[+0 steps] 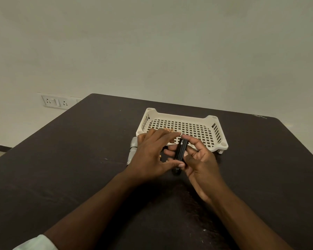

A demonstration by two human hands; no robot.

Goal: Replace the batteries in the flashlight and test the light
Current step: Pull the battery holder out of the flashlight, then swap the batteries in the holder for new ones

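Observation:
My right hand (200, 159) holds a black battery holder (180, 152), which stands nearly upright over the dark table. My left hand (152, 152) reaches across it, forefinger on its top end and thumb on its lower end. A grey flashlight body (133, 150) lies on the table just left of my left hand, mostly hidden behind it. Small orange-tipped batteries (170, 130) peek out beyond my left fingers at the front rim of the white basket; how many lie there I cannot tell.
A white perforated plastic basket (215, 130) stands beyond my hands, its floor mostly bare. The dark table (79, 159) ends at the far edge near a pale wall with a socket plate (55, 101) at the left.

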